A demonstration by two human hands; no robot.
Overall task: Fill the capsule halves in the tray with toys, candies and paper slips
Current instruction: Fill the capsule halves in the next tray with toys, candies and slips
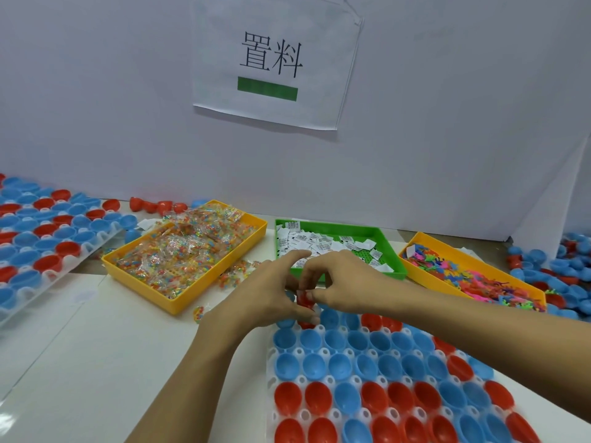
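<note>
At far left a second tray (96, 243) of red and blue halves lies tilted. Next come the yellow candy bin (179, 302), your left hand (265, 295) and right hand (339, 276), both pinching 1 red capsule half (305, 300) with curled fingers over the far edge of the near tray (270, 375), then the green slip bin (393, 251) and the yellow toy bin (447, 284).

"置料" on wall sheet (275, 62)
</note>
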